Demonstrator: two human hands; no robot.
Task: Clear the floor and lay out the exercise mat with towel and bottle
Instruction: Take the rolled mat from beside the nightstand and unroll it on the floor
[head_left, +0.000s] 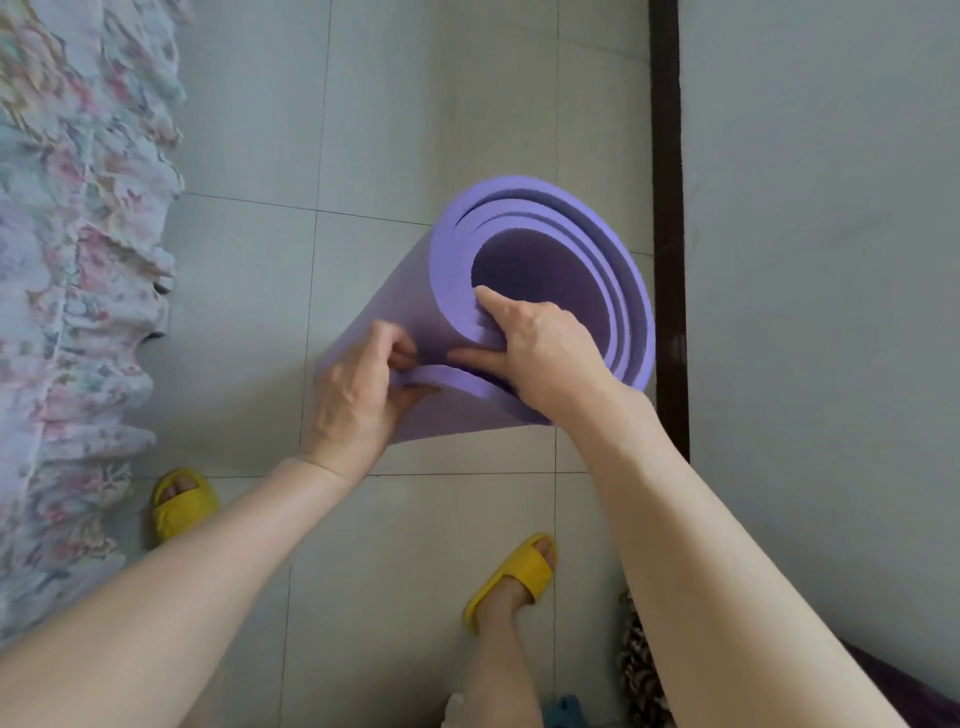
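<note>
A purple foam exercise mat (571, 218) is rolled up and held upright in front of me above the tiled floor, its spiral end facing the camera. My left hand (353, 400) pinches the loose outer end of the mat between thumb and curled fingers. My right hand (545, 348) grips the roll's near rim, with the thumb over the inner layers and the index finger stretched along the outside. No towel or bottle is in view.
A floral ruffled bedspread (72, 291) hangs down along the left. A dark vertical wooden strip (667, 208) and a pale wall bound the right. Grey floor tiles (363, 130) lie ahead. My feet wear yellow slippers (514, 577). Patterned fabric (639, 670) lies at the bottom right.
</note>
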